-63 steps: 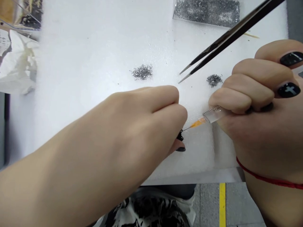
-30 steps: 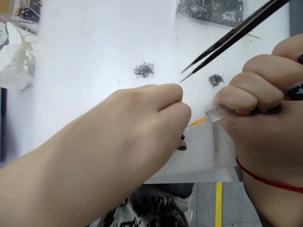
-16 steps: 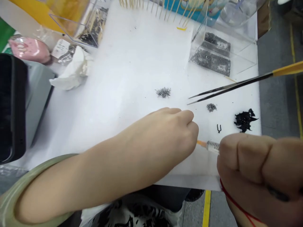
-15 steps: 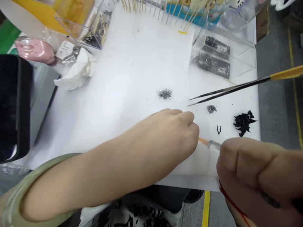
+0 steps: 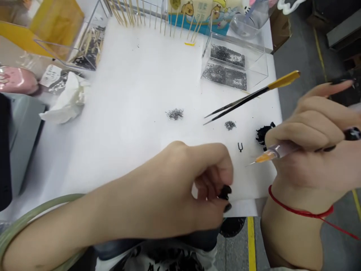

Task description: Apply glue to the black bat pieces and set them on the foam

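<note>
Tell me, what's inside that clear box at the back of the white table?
The clear box holds two patches of tiny silvery-grey bits, one behind the other, covering its floor. Each bit is too small to make out, and whatever lies beneath them is hidden.

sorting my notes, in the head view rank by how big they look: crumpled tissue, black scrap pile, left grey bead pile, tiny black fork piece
1. crumpled tissue
2. black scrap pile, partly hidden by the right hand, so this place is unsure
3. left grey bead pile
4. tiny black fork piece

Bright, even overhead light; white foam sheet (image 5: 135, 98) nearly blown out, faint shadows. Left edge blurred, corners stretched w/ wide-angle distortion.
</note>
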`<action>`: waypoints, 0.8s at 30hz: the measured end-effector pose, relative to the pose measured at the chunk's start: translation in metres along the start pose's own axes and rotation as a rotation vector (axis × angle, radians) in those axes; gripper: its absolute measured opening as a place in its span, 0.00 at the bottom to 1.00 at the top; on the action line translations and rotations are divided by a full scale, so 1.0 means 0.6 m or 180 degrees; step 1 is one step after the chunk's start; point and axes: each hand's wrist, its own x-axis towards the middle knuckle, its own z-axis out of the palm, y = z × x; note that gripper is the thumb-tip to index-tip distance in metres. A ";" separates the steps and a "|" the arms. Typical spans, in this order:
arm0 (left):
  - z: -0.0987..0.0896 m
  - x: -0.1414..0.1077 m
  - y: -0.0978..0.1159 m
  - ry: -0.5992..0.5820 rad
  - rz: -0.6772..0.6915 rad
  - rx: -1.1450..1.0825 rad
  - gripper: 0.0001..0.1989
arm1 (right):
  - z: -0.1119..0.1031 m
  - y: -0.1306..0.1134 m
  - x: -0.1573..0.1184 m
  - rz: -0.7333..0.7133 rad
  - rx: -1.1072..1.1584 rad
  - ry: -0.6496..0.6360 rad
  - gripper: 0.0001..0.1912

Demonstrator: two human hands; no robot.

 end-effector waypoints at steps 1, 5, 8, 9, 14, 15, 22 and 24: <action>0.000 0.004 -0.003 0.0028 -0.0245 -0.0158 0.13 | 0.004 0.008 0.003 0.0067 0.0163 0.0206 0.20; -0.003 0.018 -0.009 0.0145 -0.0942 -0.0447 0.11 | 0.012 0.041 0.004 -0.0018 -0.0590 0.0917 0.35; -0.005 0.021 -0.003 0.0178 -0.1038 -0.0524 0.12 | 0.015 0.060 0.007 -0.0156 -0.1522 0.1414 0.28; -0.005 0.021 0.001 0.0225 -0.1075 -0.0529 0.13 | 0.016 0.064 0.008 -0.0144 -0.1741 0.1483 0.28; 0.007 0.024 0.011 0.0537 -0.1366 -0.0608 0.16 | 0.009 0.062 0.004 0.0093 -0.2442 0.1300 0.40; 0.010 0.025 0.011 0.0599 -0.1389 -0.0609 0.16 | 0.001 0.056 0.002 0.0131 -0.2511 0.1175 0.41; 0.018 0.028 0.009 0.0698 -0.1305 -0.0480 0.10 | -0.113 -0.021 0.023 0.0136 -0.3638 -0.0186 0.39; 0.016 0.028 0.008 0.0711 -0.1258 -0.0426 0.06 | -0.139 -0.039 0.035 0.0108 -0.3960 -0.0510 0.44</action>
